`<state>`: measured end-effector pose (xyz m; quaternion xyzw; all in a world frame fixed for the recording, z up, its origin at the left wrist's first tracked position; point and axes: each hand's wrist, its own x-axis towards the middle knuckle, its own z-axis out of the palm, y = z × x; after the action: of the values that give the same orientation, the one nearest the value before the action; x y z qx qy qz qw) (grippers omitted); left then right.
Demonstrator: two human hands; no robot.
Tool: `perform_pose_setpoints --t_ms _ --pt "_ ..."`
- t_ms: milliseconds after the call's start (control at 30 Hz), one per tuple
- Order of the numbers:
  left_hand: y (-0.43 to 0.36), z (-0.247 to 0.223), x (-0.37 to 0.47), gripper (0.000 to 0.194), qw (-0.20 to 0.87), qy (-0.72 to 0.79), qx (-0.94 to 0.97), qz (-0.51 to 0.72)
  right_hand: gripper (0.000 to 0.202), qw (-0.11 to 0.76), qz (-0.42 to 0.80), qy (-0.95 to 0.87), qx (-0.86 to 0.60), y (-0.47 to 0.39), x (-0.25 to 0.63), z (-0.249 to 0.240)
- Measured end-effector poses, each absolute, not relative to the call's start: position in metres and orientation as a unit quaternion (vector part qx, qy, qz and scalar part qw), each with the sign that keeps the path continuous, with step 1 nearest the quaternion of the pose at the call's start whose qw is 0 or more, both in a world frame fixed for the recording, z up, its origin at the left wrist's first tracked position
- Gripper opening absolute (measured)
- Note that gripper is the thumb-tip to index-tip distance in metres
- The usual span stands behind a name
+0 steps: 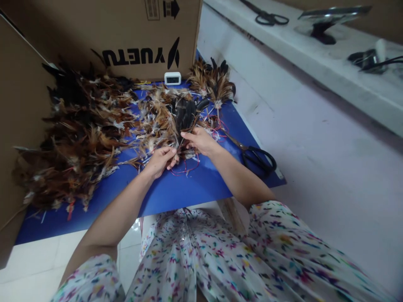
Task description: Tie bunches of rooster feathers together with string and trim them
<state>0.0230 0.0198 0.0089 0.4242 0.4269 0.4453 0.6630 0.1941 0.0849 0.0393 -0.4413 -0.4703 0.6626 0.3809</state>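
Note:
Close together at the front of the blue table (176,193), both my hands hold a bunch of dark feathers (185,114) by its lower end. My left hand (161,161) pinches the quill ends between thumb and fingers. Slightly higher, my right hand (200,140) is closed on the same bunch from the right side. The black tips point away from me. Loose brown feathers (154,113) lie heaped behind and left of the hands. A thin red string (187,171) loops on the table just below them.
Large feather piles (85,130) cover the table's left side. Another feather bundle (214,82) lies at the back right, near a small white digital clock (172,78). Black-handled scissors (258,159) rest at right. A cardboard box (126,25) stands behind; a wall ledge (292,37) runs along the right.

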Motion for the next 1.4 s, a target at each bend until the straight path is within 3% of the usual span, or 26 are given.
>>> perform_pose_setpoints --t_ms 233,633,900,1033,1233,1400 --pt "0.018 0.012 0.025 0.056 0.669 0.438 0.413 0.436 0.027 0.388 0.615 -0.498 -0.472 0.087 0.196 0.043" --pt "0.015 0.014 0.027 0.055 0.669 0.441 0.415 0.431 0.023 0.411 0.616 -0.481 -0.471 0.086 0.200 0.045" --pt "0.014 0.013 0.028 0.057 0.659 0.448 0.414 0.440 0.028 0.498 0.575 -0.449 -0.469 0.092 0.201 0.045" --pt "0.013 0.014 0.029 0.059 0.657 0.454 0.403 0.448 0.025 0.457 0.599 -0.480 -0.449 0.086 0.201 0.047" --pt "0.012 0.015 0.031 0.058 0.640 0.458 0.417 0.456 0.049 0.407 0.612 -0.557 -0.387 0.071 0.193 0.042" --pt "0.010 0.015 0.031 0.056 0.632 0.461 0.440 0.441 0.031 0.458 0.568 -0.532 -0.429 0.076 0.189 0.038"
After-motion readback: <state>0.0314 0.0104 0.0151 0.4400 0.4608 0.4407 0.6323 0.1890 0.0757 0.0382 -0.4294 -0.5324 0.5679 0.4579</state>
